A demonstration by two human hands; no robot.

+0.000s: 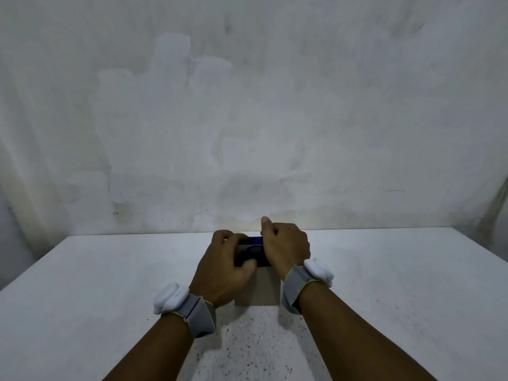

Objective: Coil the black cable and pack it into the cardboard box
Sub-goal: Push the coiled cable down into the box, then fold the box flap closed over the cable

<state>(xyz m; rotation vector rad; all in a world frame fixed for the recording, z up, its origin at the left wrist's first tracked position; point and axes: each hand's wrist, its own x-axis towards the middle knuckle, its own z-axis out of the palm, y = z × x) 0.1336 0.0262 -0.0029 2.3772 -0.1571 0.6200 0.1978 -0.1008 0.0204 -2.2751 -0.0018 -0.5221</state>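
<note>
A small cardboard box (258,291) stands on the white table (110,284), between my two hands. At its open top lies the black cable (254,250), coiled into a dark bundle, with a blue strip along its far edge. My left hand (222,268) curls over the left side of the box top, thumb pressing on the dark bundle. My right hand (286,247) grips the right side of the top, one finger raised. Most of the coil and the box's top edge are hidden by my fingers.
The table's far edge meets a stained white wall (247,119) just behind the box. Both wrists carry grey straps with white sensor pods (170,298). Dark specks dot the table near me (247,342).
</note>
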